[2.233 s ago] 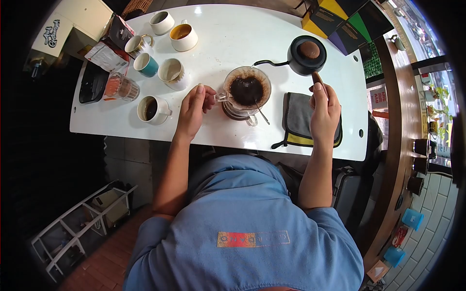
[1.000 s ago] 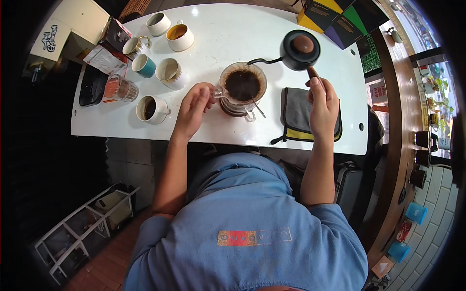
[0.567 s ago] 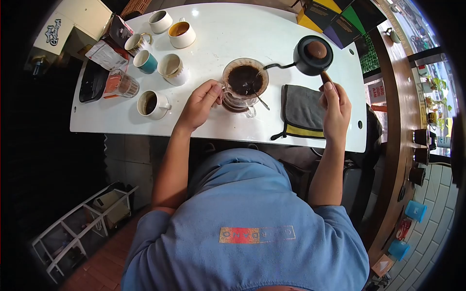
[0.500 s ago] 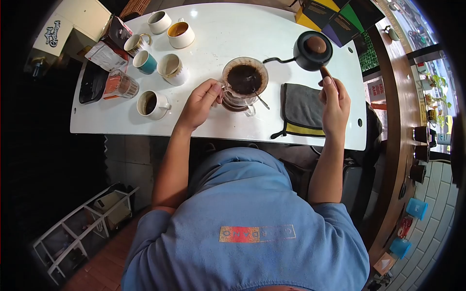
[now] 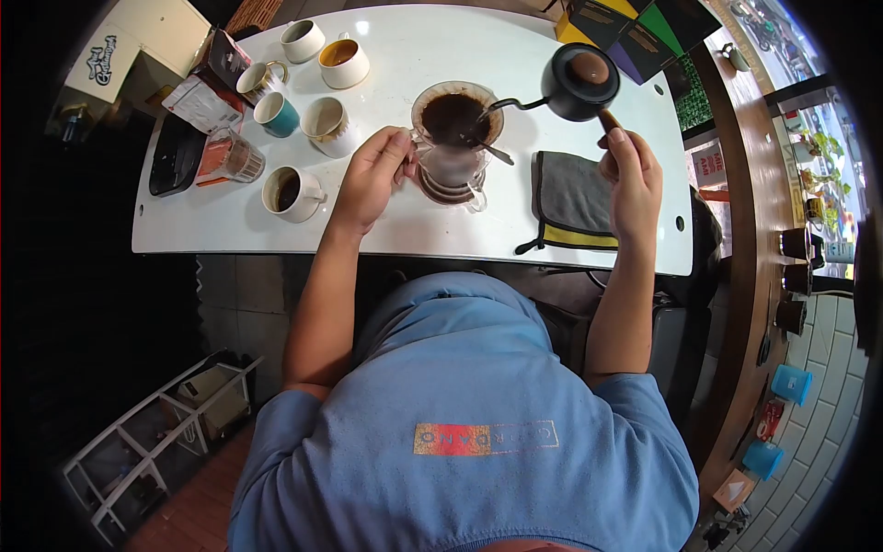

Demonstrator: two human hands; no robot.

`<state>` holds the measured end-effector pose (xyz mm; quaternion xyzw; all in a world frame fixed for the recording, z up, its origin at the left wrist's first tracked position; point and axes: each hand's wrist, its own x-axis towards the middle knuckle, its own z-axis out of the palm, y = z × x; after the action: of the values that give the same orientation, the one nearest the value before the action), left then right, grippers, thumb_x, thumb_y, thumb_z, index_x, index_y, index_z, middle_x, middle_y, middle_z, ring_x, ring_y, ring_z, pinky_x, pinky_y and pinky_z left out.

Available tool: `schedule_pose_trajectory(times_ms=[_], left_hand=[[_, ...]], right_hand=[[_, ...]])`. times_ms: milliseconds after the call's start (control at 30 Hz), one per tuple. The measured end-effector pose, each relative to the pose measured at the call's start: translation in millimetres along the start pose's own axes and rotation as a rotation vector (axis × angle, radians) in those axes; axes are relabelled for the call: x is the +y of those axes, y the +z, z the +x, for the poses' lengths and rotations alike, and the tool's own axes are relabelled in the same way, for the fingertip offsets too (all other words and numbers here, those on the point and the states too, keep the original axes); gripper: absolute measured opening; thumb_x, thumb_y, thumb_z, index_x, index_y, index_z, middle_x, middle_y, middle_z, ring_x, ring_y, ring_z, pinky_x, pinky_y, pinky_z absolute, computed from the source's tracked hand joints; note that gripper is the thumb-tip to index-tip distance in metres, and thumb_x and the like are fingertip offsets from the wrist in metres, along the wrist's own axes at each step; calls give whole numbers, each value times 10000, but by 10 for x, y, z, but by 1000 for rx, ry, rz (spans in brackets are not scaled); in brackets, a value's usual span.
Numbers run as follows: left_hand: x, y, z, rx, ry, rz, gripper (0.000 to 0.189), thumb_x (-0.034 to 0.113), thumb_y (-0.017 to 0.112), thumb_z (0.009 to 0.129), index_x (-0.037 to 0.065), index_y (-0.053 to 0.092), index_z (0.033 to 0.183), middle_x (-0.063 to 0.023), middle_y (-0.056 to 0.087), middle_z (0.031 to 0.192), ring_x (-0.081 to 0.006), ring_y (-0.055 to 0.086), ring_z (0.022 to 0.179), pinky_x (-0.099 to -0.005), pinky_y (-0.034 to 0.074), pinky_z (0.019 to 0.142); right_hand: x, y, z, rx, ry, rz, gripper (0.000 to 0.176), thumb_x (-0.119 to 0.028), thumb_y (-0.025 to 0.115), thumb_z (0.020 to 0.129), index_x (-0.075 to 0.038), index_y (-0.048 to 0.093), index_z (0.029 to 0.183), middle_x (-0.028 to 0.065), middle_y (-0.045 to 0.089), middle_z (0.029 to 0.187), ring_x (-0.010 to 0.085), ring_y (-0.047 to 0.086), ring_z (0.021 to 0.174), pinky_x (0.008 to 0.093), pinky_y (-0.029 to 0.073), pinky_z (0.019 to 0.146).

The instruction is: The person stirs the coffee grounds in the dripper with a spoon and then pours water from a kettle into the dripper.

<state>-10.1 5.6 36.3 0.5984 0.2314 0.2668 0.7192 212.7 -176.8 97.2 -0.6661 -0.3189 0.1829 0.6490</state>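
Observation:
My left hand point(image 5: 375, 175) grips the handle of a clear coffee dripper point(image 5: 497, 101) filled with dark wet coffee. Beneath the dripper stands a glass server point(image 5: 451, 189) with a small handle at its front. A metal spoon point(image 5: 499, 155) slants out over the dripper's near right side. My right hand point(image 5: 632, 175) is wrapped round the wooden handle of a black gooseneck kettle point(image 5: 568, 97), which has a brown lid knob. The kettle's spout reaches left, its tip over the coffee in the dripper.
Several mugs stand at the left, among them a white mug with dark liquid point(image 5: 292, 195) and a teal cup point(image 5: 277, 115). Beside them are a ribbed glass point(image 5: 244, 161) and a black tray point(image 5: 175, 156). A grey cloth point(image 5: 575, 198) lies at the right, with dark boxes point(image 5: 644, 46) behind.
My left hand and the dripper have moved up and slightly left, showing more of the server below. The kettle has shifted left and away from me, bringing its spout over the coffee.

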Motion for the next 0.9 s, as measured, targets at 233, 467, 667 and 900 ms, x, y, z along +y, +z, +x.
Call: schedule_pose_trajectory(times_ms=[233, 467, 667, 900], left_hand=[[13, 25, -8, 14, -7, 8, 266, 270, 413, 964, 58, 493, 826, -5, 499, 763, -78, 450, 697, -202, 353, 629], [-33, 78, 15, 29, 16, -6, 260, 261, 412, 960, 63, 531, 839, 27, 490, 730, -42, 427, 653, -184, 333, 575], [6, 51, -12, 17, 3, -12, 255, 264, 413, 963, 65, 501, 828, 7, 493, 762, -70, 445, 695, -194, 350, 628], [-12, 59, -37, 9, 0, 9, 267, 277, 414, 962, 66, 499, 824, 8, 495, 766, -68, 446, 695, -192, 352, 630]], right_hand=[[-9, 13, 123, 77, -38, -55, 304, -233, 507, 903, 65, 544, 853, -30, 367, 596, 57, 301, 555, 219, 242, 525], [1, 163, 138, -3, -51, -27, 284, -222, 503, 900, 53, 547, 848, -29, 380, 606, 55, 314, 565, 212, 246, 525], [-38, 83, 29, -8, -47, -102, 271, -217, 498, 900, 38, 554, 824, -31, 391, 610, 50, 318, 565, 207, 241, 521], [-48, -61, 35, 23, -34, -121, 279, -226, 497, 897, 40, 550, 828, -35, 368, 599, 47, 305, 561, 209, 224, 516]])
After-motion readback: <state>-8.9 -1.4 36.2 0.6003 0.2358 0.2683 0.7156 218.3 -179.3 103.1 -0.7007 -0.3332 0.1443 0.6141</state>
